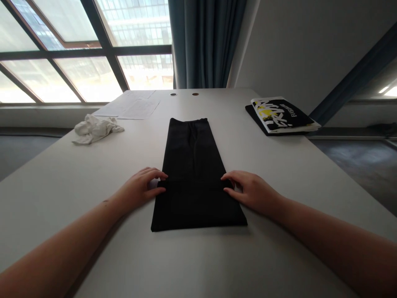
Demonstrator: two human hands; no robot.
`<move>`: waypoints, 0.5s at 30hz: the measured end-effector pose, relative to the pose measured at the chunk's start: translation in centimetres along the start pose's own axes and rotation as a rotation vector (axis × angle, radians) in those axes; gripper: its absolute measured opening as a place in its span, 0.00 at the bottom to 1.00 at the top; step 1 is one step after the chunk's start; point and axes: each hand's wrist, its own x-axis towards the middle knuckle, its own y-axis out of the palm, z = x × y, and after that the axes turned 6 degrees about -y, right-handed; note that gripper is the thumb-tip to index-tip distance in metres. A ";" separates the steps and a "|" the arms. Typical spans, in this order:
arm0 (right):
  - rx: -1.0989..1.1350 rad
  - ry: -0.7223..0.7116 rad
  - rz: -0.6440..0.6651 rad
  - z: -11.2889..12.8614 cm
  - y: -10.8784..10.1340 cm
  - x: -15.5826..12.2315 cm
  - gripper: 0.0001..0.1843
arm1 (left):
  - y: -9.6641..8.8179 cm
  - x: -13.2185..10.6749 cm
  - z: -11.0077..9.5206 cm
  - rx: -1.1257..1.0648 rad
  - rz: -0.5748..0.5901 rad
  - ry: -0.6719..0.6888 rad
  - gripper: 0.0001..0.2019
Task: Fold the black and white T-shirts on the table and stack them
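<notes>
A pair of black trousers (pixel 194 153), folded into a long narrow strip, lies flat on the white table in front of me. Its near end is turned up, and the edge of that fold runs across between my hands. My left hand (pixel 144 184) holds the left end of this edge, thumb on the near side and fingers on the far side. At the right end, my right hand (pixel 248 188) grips the cloth in the same way. How firmly the fingertips pinch cannot be made out.
On the white table (pixel 124 248), a crumpled white cloth (pixel 94 129) and sheets of paper (pixel 133 105) lie at the far left. Folded black garments with a white and yellow print (pixel 282 116) are stacked at the far right. Behind hang dark blue curtains (pixel 206 45).
</notes>
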 end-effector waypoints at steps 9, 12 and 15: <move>0.045 -0.318 0.021 2.6 1.0 5.6 0.21 | 0.3 0.1 -0.2 -0.011 -0.005 0.115 0.10; 0.172 -0.338 0.150 3.7 2.2 8.0 0.27 | 0.2 0.0 -0.5 -0.016 -0.025 0.140 0.08; 0.279 -0.279 0.181 3.9 2.8 8.7 0.26 | -0.1 -0.1 -0.5 -0.045 -0.003 0.117 0.08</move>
